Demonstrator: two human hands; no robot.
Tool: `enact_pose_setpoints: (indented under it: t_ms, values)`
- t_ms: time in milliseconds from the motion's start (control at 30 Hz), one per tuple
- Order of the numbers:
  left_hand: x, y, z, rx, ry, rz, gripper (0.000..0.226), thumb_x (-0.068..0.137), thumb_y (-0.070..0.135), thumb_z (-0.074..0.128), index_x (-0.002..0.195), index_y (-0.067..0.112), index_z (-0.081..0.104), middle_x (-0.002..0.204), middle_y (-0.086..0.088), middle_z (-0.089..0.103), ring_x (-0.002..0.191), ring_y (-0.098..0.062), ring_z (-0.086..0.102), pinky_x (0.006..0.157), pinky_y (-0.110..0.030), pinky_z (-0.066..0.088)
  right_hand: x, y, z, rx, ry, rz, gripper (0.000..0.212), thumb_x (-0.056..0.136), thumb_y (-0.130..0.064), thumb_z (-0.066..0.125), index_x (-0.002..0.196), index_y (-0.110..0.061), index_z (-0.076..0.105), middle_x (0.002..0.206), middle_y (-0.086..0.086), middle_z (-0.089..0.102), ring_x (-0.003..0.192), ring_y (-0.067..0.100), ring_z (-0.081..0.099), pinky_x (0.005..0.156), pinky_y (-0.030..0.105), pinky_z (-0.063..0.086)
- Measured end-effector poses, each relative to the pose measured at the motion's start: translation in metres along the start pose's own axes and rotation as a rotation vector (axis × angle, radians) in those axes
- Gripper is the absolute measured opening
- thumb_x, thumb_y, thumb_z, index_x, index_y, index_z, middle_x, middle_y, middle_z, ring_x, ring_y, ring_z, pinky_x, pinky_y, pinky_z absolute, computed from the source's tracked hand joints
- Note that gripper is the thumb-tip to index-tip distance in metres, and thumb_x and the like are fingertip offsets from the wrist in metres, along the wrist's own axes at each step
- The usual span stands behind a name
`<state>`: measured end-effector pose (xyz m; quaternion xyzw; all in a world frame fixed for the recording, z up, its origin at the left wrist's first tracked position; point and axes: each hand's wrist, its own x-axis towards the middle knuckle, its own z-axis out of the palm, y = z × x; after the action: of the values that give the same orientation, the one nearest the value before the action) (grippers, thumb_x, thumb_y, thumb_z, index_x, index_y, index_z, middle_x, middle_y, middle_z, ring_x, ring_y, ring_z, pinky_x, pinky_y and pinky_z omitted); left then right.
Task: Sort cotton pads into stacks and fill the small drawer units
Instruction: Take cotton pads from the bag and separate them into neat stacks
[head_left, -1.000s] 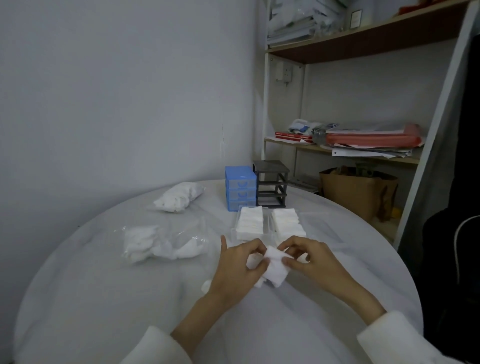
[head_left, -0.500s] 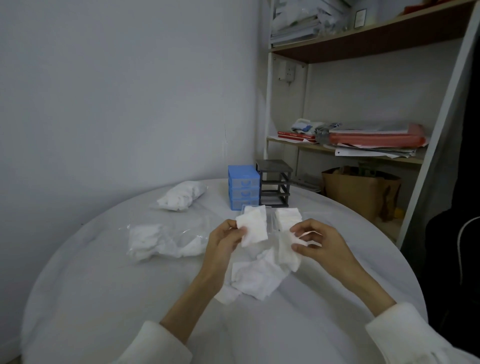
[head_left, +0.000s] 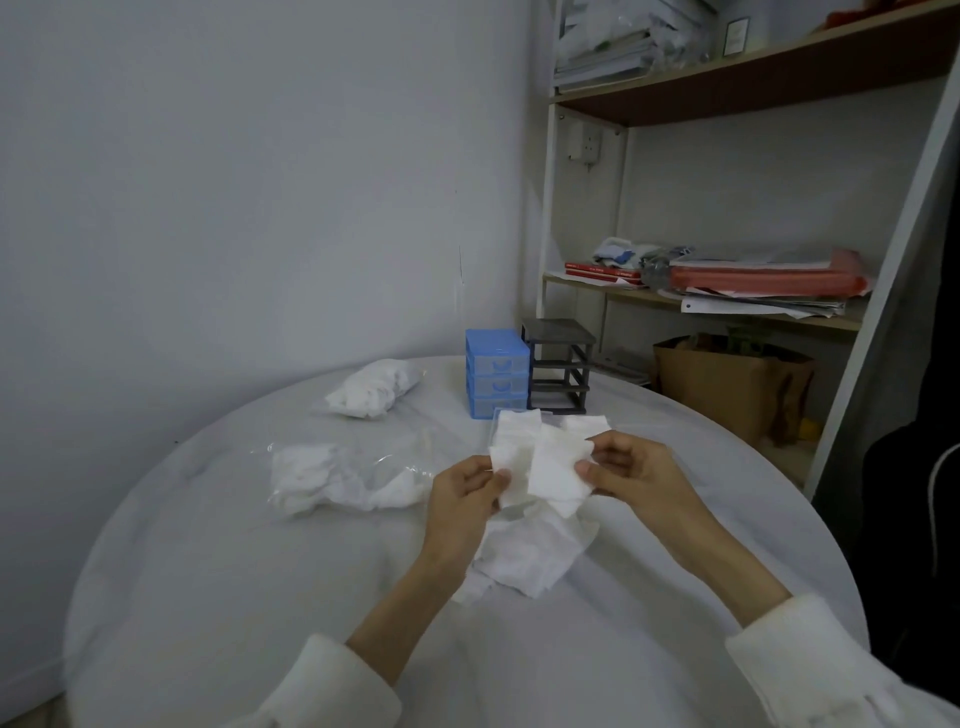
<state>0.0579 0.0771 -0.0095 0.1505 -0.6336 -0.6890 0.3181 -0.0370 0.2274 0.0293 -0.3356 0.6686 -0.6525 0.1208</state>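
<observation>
Above the round table, my left hand (head_left: 464, 498) pinches one white square cotton pad (head_left: 511, 449) and my right hand (head_left: 631, 475) pinches another cotton pad (head_left: 556, 470); the two pads overlap between the hands. Below them a loose heap of pads (head_left: 527, 553) lies on the tablecloth. Behind the held pads, stacked pads (head_left: 584, 425) in clear drawers are mostly hidden. At the back stand a blue drawer unit (head_left: 496, 380) with its drawers in and a dark grey drawer frame (head_left: 560, 365) with bare slots.
An opened clear bag of pads (head_left: 340, 475) lies left of my hands, a full bag (head_left: 371, 388) further back left. The white tablecloth (head_left: 234, 571) covers the round table. Shelves with papers (head_left: 753, 283) and a brown paper bag (head_left: 727, 387) stand to the right.
The two hands have come together, so the pads they hold now overlap. Both hands sit a little higher and hide the stacked pads behind them.
</observation>
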Motion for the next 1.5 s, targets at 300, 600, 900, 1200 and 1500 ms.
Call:
enact_pose_setpoints:
  t_ms: [300,600,900,1200,1500]
  values:
    - [-0.004,0.005,0.007,-0.068,-0.108,-0.075,0.022,0.093,0.003,0.049,0.087,0.007,0.069,0.089,-0.012,0.071,0.086,-0.021,0.067,0.076,-0.027,0.056,0.002,0.008,0.011,-0.221,0.098,-0.050,0.015,0.073,-0.008,0.077,0.081,-0.013,0.066,0.079,0.008,0.069,0.065,0.012,0.064,0.055,0.014,0.051]
    - [-0.007,0.002,0.009,-0.041,-0.099,-0.079,0.021,0.094,0.005,0.049,0.091,0.013,0.069,0.098,-0.010,0.071,0.092,-0.021,0.068,0.069,-0.021,0.056,0.000,0.011,0.018,-0.214,0.145,-0.095,0.011,0.071,-0.006,0.078,0.078,-0.007,0.070,0.076,0.003,0.068,0.057,0.001,0.063,0.055,0.012,0.050]
    - [0.001,0.002,0.004,-0.133,0.046,-0.133,0.028,0.095,0.000,0.045,0.080,0.014,0.064,0.082,-0.002,0.067,0.080,-0.015,0.064,0.061,-0.017,0.056,0.008,0.011,0.003,-0.124,0.280,-0.157,0.015,0.081,-0.002,0.068,0.085,-0.015,0.061,0.084,-0.004,0.064,0.075,0.011,0.058,0.063,0.013,0.051]
    - [-0.004,-0.003,0.006,-0.006,-0.133,-0.106,0.023,0.095,0.008,0.048,0.102,0.006,0.070,0.095,-0.012,0.073,0.091,-0.023,0.068,0.074,-0.029,0.055,0.007,0.009,0.014,-0.151,-0.041,-0.234,0.020,0.073,-0.005,0.075,0.083,-0.017,0.062,0.079,-0.009,0.069,0.077,0.009,0.065,0.067,0.017,0.050]
    - [-0.003,-0.003,0.013,-0.022,-0.213,-0.155,0.028,0.097,0.010,0.044,0.113,0.003,0.066,0.107,-0.013,0.070,0.097,-0.021,0.067,0.081,-0.029,0.056,0.009,0.017,0.016,-0.247,0.084,-0.281,0.024,0.070,-0.005,0.078,0.080,-0.019,0.062,0.083,-0.010,0.067,0.070,0.001,0.062,0.062,0.016,0.048]
